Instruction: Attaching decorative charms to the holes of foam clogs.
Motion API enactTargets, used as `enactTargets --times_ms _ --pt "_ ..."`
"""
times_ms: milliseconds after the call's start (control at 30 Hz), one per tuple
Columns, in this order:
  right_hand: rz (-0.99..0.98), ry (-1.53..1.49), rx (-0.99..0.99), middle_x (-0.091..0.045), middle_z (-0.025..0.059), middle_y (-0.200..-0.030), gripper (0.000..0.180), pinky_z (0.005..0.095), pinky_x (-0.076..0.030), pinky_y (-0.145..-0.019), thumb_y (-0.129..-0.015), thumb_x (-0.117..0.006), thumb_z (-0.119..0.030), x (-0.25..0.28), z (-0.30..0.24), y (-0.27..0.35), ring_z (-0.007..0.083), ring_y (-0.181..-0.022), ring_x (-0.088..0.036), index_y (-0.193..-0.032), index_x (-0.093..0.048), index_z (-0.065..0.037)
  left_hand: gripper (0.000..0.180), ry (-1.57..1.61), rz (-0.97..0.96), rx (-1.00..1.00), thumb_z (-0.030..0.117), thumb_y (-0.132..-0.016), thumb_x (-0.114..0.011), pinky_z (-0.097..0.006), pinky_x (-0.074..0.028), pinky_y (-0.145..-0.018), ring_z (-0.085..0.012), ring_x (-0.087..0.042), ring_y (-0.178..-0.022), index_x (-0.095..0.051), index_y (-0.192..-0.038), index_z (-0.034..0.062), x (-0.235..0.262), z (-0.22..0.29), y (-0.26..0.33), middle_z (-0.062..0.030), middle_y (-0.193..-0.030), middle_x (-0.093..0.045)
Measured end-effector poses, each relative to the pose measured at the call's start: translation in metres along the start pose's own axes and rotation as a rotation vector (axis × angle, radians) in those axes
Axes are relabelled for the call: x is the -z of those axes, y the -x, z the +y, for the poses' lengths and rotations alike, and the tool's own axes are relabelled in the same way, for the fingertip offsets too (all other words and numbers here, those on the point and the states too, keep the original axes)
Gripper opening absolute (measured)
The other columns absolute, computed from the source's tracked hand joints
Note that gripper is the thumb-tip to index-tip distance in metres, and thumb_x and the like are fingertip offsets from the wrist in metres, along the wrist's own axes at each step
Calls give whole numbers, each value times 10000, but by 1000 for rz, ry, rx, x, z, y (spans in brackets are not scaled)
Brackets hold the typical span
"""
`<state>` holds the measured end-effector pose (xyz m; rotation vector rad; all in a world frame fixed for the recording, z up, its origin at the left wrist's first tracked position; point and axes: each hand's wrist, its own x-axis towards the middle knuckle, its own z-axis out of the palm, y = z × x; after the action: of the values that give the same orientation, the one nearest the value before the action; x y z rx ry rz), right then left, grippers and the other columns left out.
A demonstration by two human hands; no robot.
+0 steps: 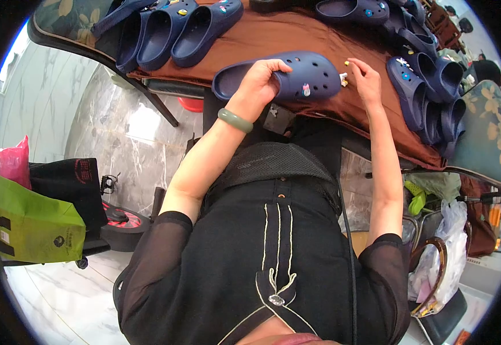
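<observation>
My left hand [258, 84] grips a navy blue clog [311, 64] by its middle, with the thumb over the strap side and the other fingers hidden beneath. The clog's toe points right, and its rounded upper has several round holes. One pink and pale shoe charm [306, 89] sits on the upper near its lower edge. Just right of the toe, my right hand [369, 85] is closed in a pinch on a tiny yellow piece, apparently a shoe charm [347, 63]. A small white and yellow charm [343, 79] shows beside the toe; whether it touches the clog I cannot tell.
A brown cloth [268, 34] covers the table. Navy clogs with charms stand at the far left [204, 31], far right [354, 10] and right edge [408, 92]. Patterned chairs [486, 126] flank the table. Bags, including a green one [37, 218], lie at the left.
</observation>
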<state>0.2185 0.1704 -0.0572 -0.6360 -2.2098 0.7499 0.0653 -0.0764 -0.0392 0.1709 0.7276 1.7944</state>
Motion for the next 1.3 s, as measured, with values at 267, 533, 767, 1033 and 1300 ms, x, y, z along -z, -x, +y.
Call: enactTargets --times_ms 267,533,767,1033,1300 --pt "143 104 390 -645 80 -1055 232 369 -442 -900 -789 -694 -95 -13 -35 34 275 -1022 -560 -1021 -683 -93 289 151 7 -224 78 -826 -597 -414 -482 -938 -284 -629 -985 -573 -1074 -68 12 10 -29 -176 -1060 -647" --pt "-213 -71 559 -583 40 -1068 401 379 -379 -928 -707 -769 -186 -43 -88 25 236 -1057 -501 -1099 -686 -164 290 -212 -94 -211 238 -897 -622 -333 -486 -894 -170 -626 -960 -604 -1109 41 -4 15 -6 -68 -1065 -648" --pt "-20 -179 557 -615 34 -1017 195 369 -384 -904 -800 -690 -113 -71 -90 25 230 -1027 -528 -995 -692 -121 89 -270 -4 -306 46 -748 -695 -241 -408 -633 -103 -540 -664 -631 -805 68 33 0 -26 0 -757 -593" --pt "192 -125 520 -609 51 -978 82 377 -389 -838 -895 -582 -121 -109 -82 3 243 -995 -536 -941 -649 -122 138 -70 68 -324 5 -715 -701 -223 -370 -554 -84 -496 -575 -613 -759 102 15 1 -25 16 -708 -576" --pt "344 28 467 -616 42 -919 119 373 -390 -826 -920 -565 -195 -108 -94 7 241 -921 -555 -935 -653 -117 108 -118 90 -327 69 -753 -701 -233 -337 -540 -81 -464 -559 -610 -724 122 19 1 -28 39 -672 -554"
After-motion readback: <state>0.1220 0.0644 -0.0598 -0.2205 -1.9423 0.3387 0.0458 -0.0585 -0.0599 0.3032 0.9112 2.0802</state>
